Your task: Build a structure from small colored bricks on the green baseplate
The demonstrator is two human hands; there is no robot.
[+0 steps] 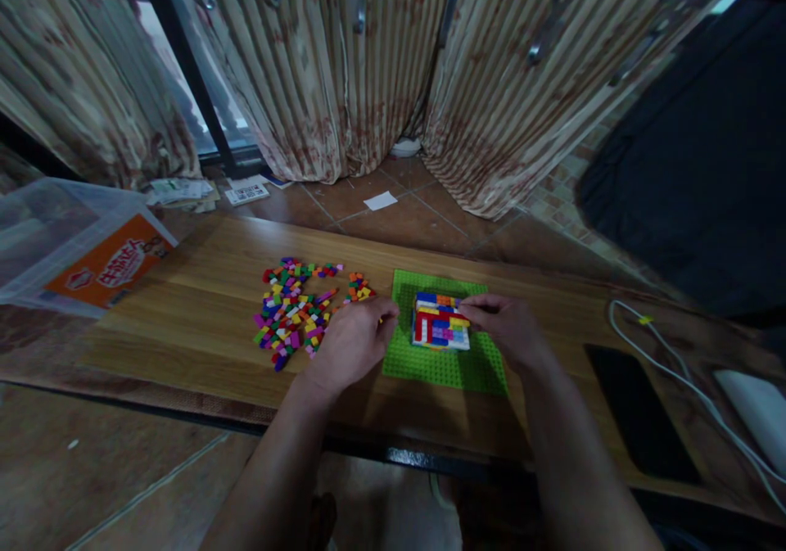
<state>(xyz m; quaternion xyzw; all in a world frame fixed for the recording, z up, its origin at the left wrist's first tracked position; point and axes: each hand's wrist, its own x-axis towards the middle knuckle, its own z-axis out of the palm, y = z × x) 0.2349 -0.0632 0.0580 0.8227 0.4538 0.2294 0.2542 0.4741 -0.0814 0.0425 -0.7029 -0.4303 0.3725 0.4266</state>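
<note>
A green studded baseplate lies on the wooden board, bearing a low rectangular build of coloured building bricks in white, red, blue, yellow and purple. My right hand reaches in from the right, thumb and fingers pinched on a brick at the build's upper right edge. Left of the plate, my left hand is raised with its fingers curled together near the plate's edge. Whatever it may hold is too small to make out. Behind and beside that hand lie loose coloured bricks, partly hidden by it.
A clear plastic box with an orange label stands at the left end of the wooden board. On the right are a black phone-like slab, a white cable and a white device. Curtains hang behind.
</note>
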